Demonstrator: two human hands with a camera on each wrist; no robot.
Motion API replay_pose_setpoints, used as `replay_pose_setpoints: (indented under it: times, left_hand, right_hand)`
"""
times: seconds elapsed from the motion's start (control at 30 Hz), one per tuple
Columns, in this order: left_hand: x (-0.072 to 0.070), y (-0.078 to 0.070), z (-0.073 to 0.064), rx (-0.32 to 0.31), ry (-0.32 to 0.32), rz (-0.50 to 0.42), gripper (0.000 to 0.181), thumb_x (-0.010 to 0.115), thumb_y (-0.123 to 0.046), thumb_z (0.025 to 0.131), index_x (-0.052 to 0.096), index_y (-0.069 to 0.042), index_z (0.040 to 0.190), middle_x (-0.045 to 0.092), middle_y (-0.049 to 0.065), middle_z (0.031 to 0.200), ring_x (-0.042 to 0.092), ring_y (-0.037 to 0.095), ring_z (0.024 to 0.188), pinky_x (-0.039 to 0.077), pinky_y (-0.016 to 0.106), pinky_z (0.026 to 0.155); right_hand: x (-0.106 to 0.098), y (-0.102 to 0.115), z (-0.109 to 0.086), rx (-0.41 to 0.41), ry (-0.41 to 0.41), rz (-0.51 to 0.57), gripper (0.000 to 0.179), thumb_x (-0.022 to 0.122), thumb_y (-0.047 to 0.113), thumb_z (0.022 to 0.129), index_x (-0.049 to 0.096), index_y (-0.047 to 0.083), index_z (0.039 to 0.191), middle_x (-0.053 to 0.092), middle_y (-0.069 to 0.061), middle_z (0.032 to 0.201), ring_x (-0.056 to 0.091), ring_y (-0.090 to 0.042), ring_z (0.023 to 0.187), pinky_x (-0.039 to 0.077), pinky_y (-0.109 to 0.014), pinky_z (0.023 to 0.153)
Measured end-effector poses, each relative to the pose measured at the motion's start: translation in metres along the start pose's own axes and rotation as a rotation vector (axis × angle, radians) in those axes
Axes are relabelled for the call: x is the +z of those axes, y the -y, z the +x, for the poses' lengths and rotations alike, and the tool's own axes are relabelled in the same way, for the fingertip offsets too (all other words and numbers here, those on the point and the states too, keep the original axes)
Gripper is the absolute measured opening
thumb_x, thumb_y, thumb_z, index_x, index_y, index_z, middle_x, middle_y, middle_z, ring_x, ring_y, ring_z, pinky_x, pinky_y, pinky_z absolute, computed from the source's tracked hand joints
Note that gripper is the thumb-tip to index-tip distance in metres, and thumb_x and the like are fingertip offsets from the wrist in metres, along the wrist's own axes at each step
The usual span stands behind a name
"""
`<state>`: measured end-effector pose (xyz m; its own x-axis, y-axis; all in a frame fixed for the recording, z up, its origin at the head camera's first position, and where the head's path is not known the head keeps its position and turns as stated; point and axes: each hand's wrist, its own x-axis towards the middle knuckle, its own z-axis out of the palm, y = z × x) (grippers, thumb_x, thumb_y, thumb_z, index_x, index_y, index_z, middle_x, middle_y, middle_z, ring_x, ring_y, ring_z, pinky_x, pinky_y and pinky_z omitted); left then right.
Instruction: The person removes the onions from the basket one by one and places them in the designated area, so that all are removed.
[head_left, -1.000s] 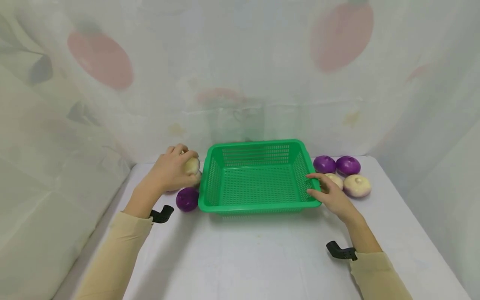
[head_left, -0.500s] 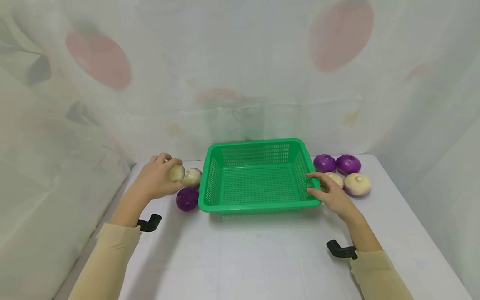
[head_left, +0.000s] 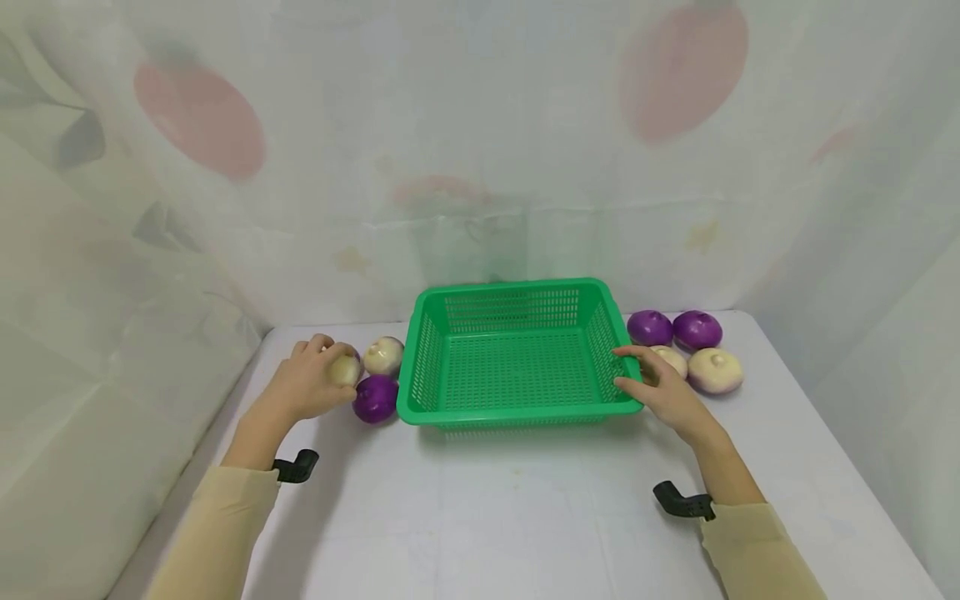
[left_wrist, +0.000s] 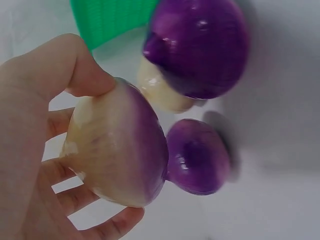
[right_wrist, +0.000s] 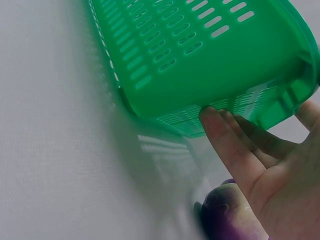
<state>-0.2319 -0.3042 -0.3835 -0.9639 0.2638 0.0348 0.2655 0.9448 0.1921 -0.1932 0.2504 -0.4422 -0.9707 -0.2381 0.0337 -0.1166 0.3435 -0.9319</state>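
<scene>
My left hand point(head_left: 306, 379) grips a cream-and-purple onion point(left_wrist: 117, 145) between thumb and fingers, low over the left side of the table. Around it are a purple onion point(head_left: 375, 398), a pale onion point(head_left: 384, 357) beside the basket, and another purple onion point(left_wrist: 197, 156) that my hand hides in the head view. The green plastic basket point(head_left: 517, 411) stands in the middle, its perforated floor bare. At the basket's right end, my right hand point(head_left: 667, 398) holds the rim, with fingertips against the wall in the right wrist view.
Right of the basket lie two purple onions point(head_left: 697, 330) at the back and two pale onions point(head_left: 715, 371) in front, one partly hidden by my right hand. A white cloth covers the table point(head_left: 517, 517). Printed curtains point(head_left: 510, 167) enclose the back and sides.
My left hand has moved left and down with the onion, away from the basket's left end, uncovering the pale onion there. The right hand and basket have stayed in place.
</scene>
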Motion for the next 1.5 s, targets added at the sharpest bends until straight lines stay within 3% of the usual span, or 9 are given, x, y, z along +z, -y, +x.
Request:
replay_pose_setpoints:
  times: [0.27, 0.9, 1.27, 1.5]
  left_hand:
    - [0.014, 0.014, -0.007, -0.015, 0.015, 0.003, 0.056, 0.074, -0.033, 0.08, 0.062, -0.01, 0.129, 0.049, 0.024, 0.132, 0.043, 0.051, 0.12, 0.046, 0.068, 0.081]
    - [0.041, 0.029, -0.01, -0.05, 0.061, -0.005, 0.061, 0.076, -0.033, 0.078, 0.06, -0.007, 0.131, 0.048, 0.028, 0.132, 0.046, 0.05, 0.112, 0.049, 0.065, 0.074]
    - [0.048, 0.03, -0.009, -0.049, 0.085, -0.003, 0.06, 0.075, -0.033, 0.081, 0.059, -0.007, 0.132, 0.046, 0.029, 0.132, 0.045, 0.051, 0.112, 0.048, 0.067, 0.075]
    - [0.052, 0.033, -0.012, -0.064, 0.08, -0.011, 0.058, 0.076, -0.034, 0.082, 0.059, -0.009, 0.132, 0.047, 0.027, 0.127, 0.046, 0.048, 0.11, 0.049, 0.062, 0.072]
  right_hand:
    - [0.001, 0.001, 0.0, -0.014, -0.006, -0.007, 0.052, 0.067, 0.025, 0.1, 0.047, 0.011, 0.146, 0.028, -0.019, 0.161, 0.01, -0.047, 0.151, 0.015, -0.064, 0.117]
    - [0.001, -0.002, 0.0, -0.01, -0.004, -0.032, 0.055, 0.067, 0.031, 0.1, 0.046, 0.014, 0.148, 0.026, -0.019, 0.162, 0.012, -0.046, 0.151, 0.015, -0.062, 0.118]
    - [-0.001, -0.001, -0.001, -0.006, -0.002, -0.029, 0.056, 0.067, 0.031, 0.101, 0.045, 0.014, 0.149, 0.024, -0.019, 0.163, 0.011, -0.047, 0.151, 0.015, -0.063, 0.117]
    - [0.001, -0.002, 0.0, -0.011, -0.002, -0.026, 0.055, 0.066, 0.03, 0.101, 0.045, 0.014, 0.149, 0.025, -0.019, 0.163, 0.011, -0.047, 0.151, 0.015, -0.063, 0.118]
